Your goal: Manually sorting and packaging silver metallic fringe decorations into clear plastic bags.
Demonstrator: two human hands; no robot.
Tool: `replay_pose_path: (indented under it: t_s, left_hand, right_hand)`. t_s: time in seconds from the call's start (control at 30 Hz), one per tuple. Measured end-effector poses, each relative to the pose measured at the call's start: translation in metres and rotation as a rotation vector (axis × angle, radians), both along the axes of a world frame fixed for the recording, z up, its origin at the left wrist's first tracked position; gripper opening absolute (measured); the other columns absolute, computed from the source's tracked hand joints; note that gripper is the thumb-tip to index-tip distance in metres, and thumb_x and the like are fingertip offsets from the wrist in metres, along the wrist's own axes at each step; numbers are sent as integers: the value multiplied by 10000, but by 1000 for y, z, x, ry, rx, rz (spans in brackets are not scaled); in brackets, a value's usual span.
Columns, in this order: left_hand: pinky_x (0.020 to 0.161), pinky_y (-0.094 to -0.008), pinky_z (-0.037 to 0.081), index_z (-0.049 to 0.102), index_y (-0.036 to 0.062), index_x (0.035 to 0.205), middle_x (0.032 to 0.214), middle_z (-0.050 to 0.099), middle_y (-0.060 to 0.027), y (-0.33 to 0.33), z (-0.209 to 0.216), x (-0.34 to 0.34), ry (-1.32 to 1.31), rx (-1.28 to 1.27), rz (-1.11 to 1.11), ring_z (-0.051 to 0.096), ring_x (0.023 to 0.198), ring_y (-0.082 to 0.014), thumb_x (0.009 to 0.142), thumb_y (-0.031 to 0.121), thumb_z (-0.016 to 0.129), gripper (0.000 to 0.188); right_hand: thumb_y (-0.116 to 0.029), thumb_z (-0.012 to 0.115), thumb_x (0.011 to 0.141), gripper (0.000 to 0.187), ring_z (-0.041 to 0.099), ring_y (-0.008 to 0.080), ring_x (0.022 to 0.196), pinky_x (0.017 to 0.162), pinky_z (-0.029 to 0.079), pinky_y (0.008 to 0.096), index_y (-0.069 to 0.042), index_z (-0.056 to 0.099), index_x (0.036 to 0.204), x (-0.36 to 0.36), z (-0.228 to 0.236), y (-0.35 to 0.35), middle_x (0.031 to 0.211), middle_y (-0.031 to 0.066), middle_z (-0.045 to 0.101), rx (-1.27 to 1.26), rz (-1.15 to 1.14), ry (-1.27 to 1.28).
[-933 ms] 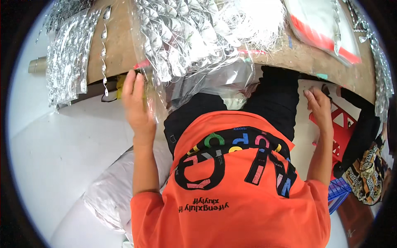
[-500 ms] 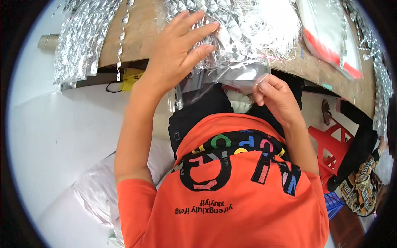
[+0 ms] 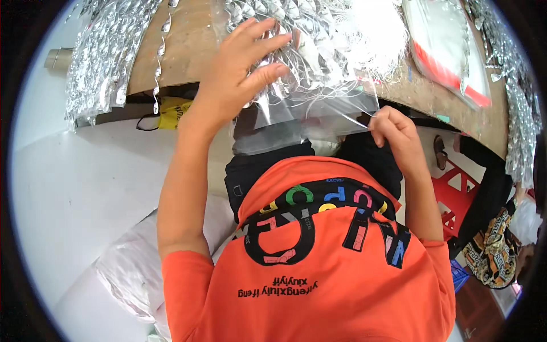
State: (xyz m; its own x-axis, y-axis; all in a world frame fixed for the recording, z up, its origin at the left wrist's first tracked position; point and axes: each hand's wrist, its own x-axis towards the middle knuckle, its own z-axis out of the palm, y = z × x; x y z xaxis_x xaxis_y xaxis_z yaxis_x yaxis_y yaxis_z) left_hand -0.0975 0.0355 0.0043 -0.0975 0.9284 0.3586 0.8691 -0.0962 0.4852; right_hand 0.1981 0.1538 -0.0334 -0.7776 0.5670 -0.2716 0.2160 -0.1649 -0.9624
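My left hand point(image 3: 242, 65) lies with fingers spread over a bunch of silver foil spirals point(image 3: 310, 37) at the table's near edge. White strings point(image 3: 370, 48) are gathered at the bunch's right side. A clear plastic bag point(image 3: 270, 137) lies around or under the spirals, and its near end hangs over the edge above my lap. My right hand point(image 3: 393, 134) pinches the bag's right corner and draws the film taut.
Flat clear bags with a red band point(image 3: 450, 54) lie on the brown table point(image 3: 176, 54) at the right. Silver spiral strands point(image 3: 105, 62) hang over the left edge, more point(image 3: 521, 131) at the right. A red stool point(image 3: 453, 196) and a person's dark-clothed leg are beyond.
My right hand has moved slightly right and down, pulling the bag's end out wider and flatter. My left hand has shifted a little left, staying spread over the spirals.
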Motion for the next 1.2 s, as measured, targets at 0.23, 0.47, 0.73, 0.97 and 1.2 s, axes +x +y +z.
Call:
replay_pose_path:
  t_s: [0.23, 0.47, 0.73, 0.97, 1.2]
  left_hand:
    - [901, -311, 444, 573, 109, 1236, 1280, 539, -149, -56, 3, -6, 42, 126, 260, 545, 1131, -284, 794, 54, 620, 448]
    - [1051, -499, 285, 362, 179, 1392, 1454, 304, -188, -88, -29, 1, 217, 92, 86, 335, 1301, -408, 718, 139, 737, 772]
    - [1015, -480, 365, 595, 222, 1204, 1362, 467, -62, -48, -29, 9, 306, 143, -82, 399, 1278, -317, 652, 208, 757, 575]
    - [928, -394, 466, 638, 168, 1152, 1285, 533, -77, -50, -24, 2, 245, 193, -164, 526, 1167, -287, 710, 148, 713, 449]
    - [906, -373, 475, 666, 112, 1078, 1187, 607, -72, -54, -17, 4, 189, 172, -155, 559, 1125, -292, 731, 111, 696, 349]
  right_hand:
    - [-55, 652, 819, 305, 529, 127, 800, 694, 410, 236, -34, 566, 1111, 45, -5, 12, 905, 51, 580, 709, -253, -141]
    - [-51, 764, 641, 623, 527, 319, 1091, 888, 417, 379, -111, 540, 1219, -6, 23, 31, 1266, 139, 515, 1549, 82, 45]
    - [-54, 712, 671, 601, 435, 263, 1274, 965, 364, 387, -244, 556, 1219, -60, 22, 51, 1394, 63, 449, 1679, 372, 156]
    - [-150, 696, 732, 450, 507, 233, 1210, 964, 382, 387, -214, 618, 1170, -66, 29, 52, 1263, 19, 580, 1630, 449, 227]
    - [-126, 669, 762, 362, 535, 284, 1164, 946, 404, 402, -123, 644, 1123, -66, 29, 49, 1218, 57, 605, 1386, 493, 252]
